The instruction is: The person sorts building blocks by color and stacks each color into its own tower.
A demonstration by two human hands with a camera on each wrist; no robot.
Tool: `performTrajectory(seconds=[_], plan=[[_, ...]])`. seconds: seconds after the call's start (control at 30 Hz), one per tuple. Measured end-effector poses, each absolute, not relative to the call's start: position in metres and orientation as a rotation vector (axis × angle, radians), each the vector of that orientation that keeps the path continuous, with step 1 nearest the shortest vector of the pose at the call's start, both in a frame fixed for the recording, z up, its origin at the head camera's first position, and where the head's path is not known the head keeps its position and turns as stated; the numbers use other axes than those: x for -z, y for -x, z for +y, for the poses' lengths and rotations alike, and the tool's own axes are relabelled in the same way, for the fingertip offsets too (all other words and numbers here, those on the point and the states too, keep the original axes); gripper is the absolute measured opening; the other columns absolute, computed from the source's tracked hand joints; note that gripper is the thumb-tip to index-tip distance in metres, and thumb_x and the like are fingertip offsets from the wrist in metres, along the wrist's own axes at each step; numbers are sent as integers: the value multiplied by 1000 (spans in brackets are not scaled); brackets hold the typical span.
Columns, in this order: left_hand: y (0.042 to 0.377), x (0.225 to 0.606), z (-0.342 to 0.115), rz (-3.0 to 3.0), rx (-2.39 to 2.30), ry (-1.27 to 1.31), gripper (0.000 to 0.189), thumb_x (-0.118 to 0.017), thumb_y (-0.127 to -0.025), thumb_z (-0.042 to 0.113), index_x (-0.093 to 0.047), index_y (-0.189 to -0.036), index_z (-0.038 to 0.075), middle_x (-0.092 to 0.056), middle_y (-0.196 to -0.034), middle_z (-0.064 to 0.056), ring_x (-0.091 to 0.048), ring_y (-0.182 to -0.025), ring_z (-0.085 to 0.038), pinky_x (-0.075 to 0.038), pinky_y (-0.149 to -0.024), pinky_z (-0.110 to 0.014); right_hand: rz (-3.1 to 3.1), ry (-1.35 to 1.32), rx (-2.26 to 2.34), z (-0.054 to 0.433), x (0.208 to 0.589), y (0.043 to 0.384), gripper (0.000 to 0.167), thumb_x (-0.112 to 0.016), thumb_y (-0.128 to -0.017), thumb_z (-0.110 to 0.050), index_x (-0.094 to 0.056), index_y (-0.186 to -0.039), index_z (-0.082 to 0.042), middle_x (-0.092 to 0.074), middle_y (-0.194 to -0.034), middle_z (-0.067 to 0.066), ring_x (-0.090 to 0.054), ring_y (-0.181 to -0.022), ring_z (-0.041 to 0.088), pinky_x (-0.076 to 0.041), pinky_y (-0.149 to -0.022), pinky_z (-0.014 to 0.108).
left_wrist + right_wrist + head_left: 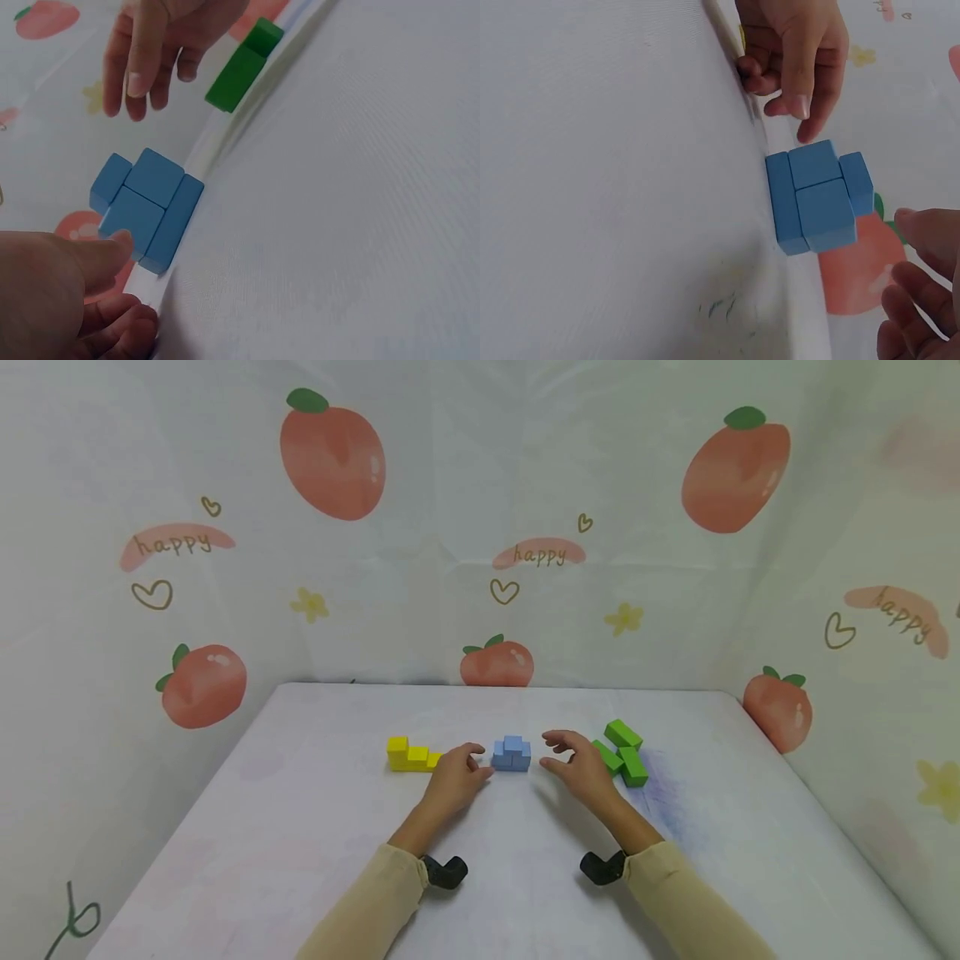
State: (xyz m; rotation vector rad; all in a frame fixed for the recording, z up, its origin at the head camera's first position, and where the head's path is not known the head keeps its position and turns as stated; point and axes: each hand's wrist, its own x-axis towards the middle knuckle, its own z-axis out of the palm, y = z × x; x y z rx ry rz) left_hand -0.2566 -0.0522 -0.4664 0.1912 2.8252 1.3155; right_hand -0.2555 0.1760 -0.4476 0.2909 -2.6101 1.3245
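A small stack of blue blocks (512, 755) stands in the middle of the table, with a long block along the bottom, two side by side on it and a smaller one on top. My left hand (457, 777) is just left of the stack, fingers loosely bent and holding nothing; whether the thumb touches a block I cannot tell. On the other side, my right hand (581, 768) is apart from the stack, its thumb and fingers spread with nothing between them. Both wrist views show the blue stack (150, 206) between the two hands.
Yellow blocks (408, 757) form a stepped row left of my left hand, which partly hides its right end. Several green blocks (633, 766) lie beyond and right of my right hand. A patterned curtain (435, 527) hangs behind the white table (300, 827).
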Motion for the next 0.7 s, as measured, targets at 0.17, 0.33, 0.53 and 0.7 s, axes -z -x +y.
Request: performTrajectory(seconds=[0.17, 0.33, 0.53, 0.7], plan=[[252, 463, -61, 2818, -1310, -187, 27, -70, -91, 26, -63, -112, 11, -56, -84, 0, -53, -76, -18, -46, -69, -31, -2597, -319, -1206, 191, 449, 248, 40, -80, -80, -8, -66, -118, -6, -66, -107, 9, -59, -99, 24, -47, -79, 39], [245, 456, -67, 2775, -1273, -251, 25, -70, -91, 29, -64, -108, 12, -57, -84, 0, -53, -75, -18, -47, -67, -31, -2540, -344, -1168, 209, 450, 243, 39, -80, -78, -5, -67, -115, -2, -66, -104, 13, -59, -96, 30, -47, -83, 48], [235, 446, -65, 2712, -1271, -386, 28, -71, -90, 30, -64, -110, 12, -58, -84, 1, -55, -69, -17, -48, -61, -29, -2551, -344, -1135, 225, 450, 240, 39, -79, -79, -6, -66, -115, 1, -66, -102, 18, -58, -95, 33, -47, -83, 50], [226, 436, -56, 2703, -1251, -484, 32, -69, -91, 32, -65, -114, 11, -58, -86, 3, -55, -73, -16, -49, -59, -28, -2571, -329, -1022, 233, 450, 240, 39, -80, -78, -6, -66, -114, 2, -66, -101, 17, -60, -93, 34, -47, -81, 48]])
